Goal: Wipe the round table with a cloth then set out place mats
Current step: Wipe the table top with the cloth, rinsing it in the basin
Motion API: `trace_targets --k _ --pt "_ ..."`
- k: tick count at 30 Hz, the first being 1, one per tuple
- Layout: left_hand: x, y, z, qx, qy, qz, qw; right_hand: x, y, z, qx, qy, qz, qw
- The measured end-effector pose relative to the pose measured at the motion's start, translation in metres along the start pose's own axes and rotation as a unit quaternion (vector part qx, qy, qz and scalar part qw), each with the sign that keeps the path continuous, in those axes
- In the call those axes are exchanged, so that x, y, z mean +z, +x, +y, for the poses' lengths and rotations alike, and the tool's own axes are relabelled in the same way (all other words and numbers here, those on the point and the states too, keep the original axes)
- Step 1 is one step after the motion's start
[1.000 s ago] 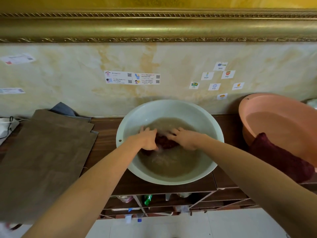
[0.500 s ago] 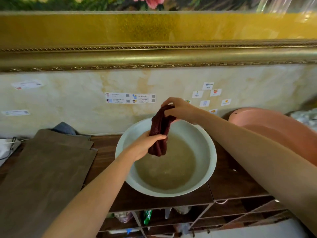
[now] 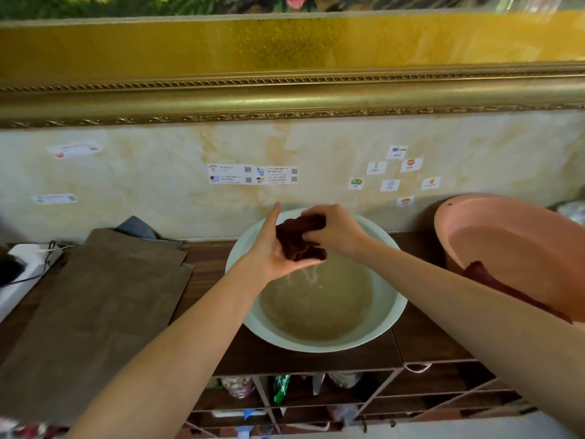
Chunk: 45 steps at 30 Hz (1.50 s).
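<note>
A wet dark red cloth (image 3: 297, 236) is bunched between both hands above a pale green basin (image 3: 392, 315) of murky water. My left hand (image 3: 270, 248) cups the cloth from below and the left, palm up. My right hand (image 3: 335, 231) grips it from the right and above. Thin streams of water run from the cloth into the basin. Brown place mats (image 3: 95, 312) lie stacked on the dark wooden shelf top to the left of the basin.
A pink basin (image 3: 512, 248) stands at the right with a second dark red cloth (image 3: 493, 280) over its rim. A white power strip (image 3: 22, 267) with cables lies at the far left. Open shelves (image 3: 285, 394) with bottles sit below. The wall and a gold picture frame (image 3: 285, 99) are close behind.
The cloth came up out of the water, hung stretched between my hands, and is now bunched and squeezed between them lower over the basin, with water running off.
</note>
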<state>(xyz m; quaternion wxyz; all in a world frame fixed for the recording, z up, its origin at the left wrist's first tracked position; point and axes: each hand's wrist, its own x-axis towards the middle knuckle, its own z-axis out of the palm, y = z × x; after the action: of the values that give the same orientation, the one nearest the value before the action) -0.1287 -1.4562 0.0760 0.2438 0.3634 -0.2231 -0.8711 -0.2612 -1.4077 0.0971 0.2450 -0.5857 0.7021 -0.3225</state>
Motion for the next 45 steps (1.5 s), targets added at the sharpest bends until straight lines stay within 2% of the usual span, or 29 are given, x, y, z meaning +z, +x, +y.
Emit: trace_targets --k 3,5,6,7,8,10,11,13,15,17,20,22,23,26,27,31,33,34,35,36,38,39,41,42,43,45 --pt "-0.004 -0.003 0.005 -0.002 0.023 0.024 0.999 0.000 -0.015 0.003 0.031 0.145 -0.116 0.982" --pt "-0.004 -0.005 0.005 -0.007 0.041 0.032 0.999 -0.011 -0.013 0.010 0.025 0.170 -0.121 0.978" --pt "-0.002 -0.006 0.005 -0.013 0.053 0.032 0.998 -0.019 -0.011 0.017 0.001 0.118 -0.105 0.987" --pt "0.000 -0.009 0.005 -0.021 0.066 0.031 0.997 -0.026 -0.009 0.023 -0.039 0.026 -0.092 0.995" --pt "0.004 -0.012 0.005 -0.029 0.083 0.029 0.996 -0.032 -0.009 0.029 -0.094 -0.097 -0.098 0.986" --pt "0.010 -0.018 0.005 -0.047 0.127 0.017 0.991 -0.031 -0.009 0.038 -0.183 -0.267 -0.155 0.933" --pt "0.014 -0.020 0.007 -0.060 0.158 0.008 0.986 -0.028 -0.008 0.040 -0.212 -0.293 -0.171 0.916" --pt "0.019 -0.024 0.008 -0.099 0.247 -0.022 0.964 -0.016 -0.007 0.046 -0.263 -0.283 -0.149 0.910" --pt "0.023 -0.024 0.009 -0.127 0.387 -0.044 0.912 -0.008 -0.008 0.047 -0.288 -0.283 -0.107 0.909" --pt "0.026 -0.022 0.011 -0.144 0.508 -0.047 0.848 -0.004 -0.007 0.047 -0.301 -0.301 -0.103 0.899" --pt "0.028 -0.015 0.015 -0.153 0.620 -0.032 0.769 -0.003 -0.005 0.040 -0.289 -0.329 -0.125 0.890" --pt "0.029 -0.008 0.012 -0.127 0.684 -0.001 0.718 -0.001 -0.002 0.034 -0.252 -0.337 -0.137 0.897" --pt "0.028 -0.005 0.010 -0.096 0.732 0.022 0.674 0.000 0.000 0.030 -0.225 -0.337 -0.146 0.902" --pt "0.030 0.002 -0.001 0.012 0.866 0.078 0.493 0.002 0.005 0.023 -0.139 -0.320 -0.180 0.920" --pt "0.030 0.004 -0.006 0.038 0.883 0.082 0.461 0.001 0.007 0.024 -0.100 -0.297 -0.201 0.928" --pt "0.025 0.009 -0.022 0.158 0.898 0.090 0.400 -0.007 0.014 0.032 0.076 -0.110 -0.292 0.947" --pt "0.020 0.010 -0.029 0.203 0.906 0.089 0.362 -0.010 0.015 0.035 0.113 -0.084 -0.313 0.939" --pt "0.017 0.011 -0.029 0.214 0.902 0.088 0.364 -0.009 0.014 0.035 0.116 -0.086 -0.310 0.940" --pt "0.014 0.011 -0.028 0.209 0.892 0.094 0.389 -0.007 0.012 0.035 0.107 -0.096 -0.296 0.944" --pt "0.010 0.012 -0.023 0.191 0.877 0.102 0.430 -0.005 0.009 0.034 0.078 -0.113 -0.274 0.952" --pt "0.005 0.012 -0.010 0.128 0.819 0.110 0.548 -0.004 -0.001 0.038 -0.032 -0.179 -0.212 0.960" --pt "0.004 0.009 -0.001 0.084 0.776 0.103 0.617 -0.005 -0.007 0.042 -0.091 -0.223 -0.191 0.952" --pt "0.010 0.000 0.013 -0.019 0.670 0.062 0.739 -0.009 -0.021 0.048 -0.198 -0.325 -0.134 0.915" --pt "0.014 -0.006 0.019 -0.066 0.620 0.039 0.781 -0.009 -0.026 0.050 -0.245 -0.364 -0.096 0.893" --pt "0.018 -0.012 0.023 -0.104 0.575 0.014 0.812 -0.008 -0.030 0.052 -0.289 -0.382 -0.051 0.876" --pt "0.023 -0.018 0.024 -0.160 0.505 -0.033 0.848 -0.001 -0.031 0.056 -0.352 -0.370 0.028 0.859"
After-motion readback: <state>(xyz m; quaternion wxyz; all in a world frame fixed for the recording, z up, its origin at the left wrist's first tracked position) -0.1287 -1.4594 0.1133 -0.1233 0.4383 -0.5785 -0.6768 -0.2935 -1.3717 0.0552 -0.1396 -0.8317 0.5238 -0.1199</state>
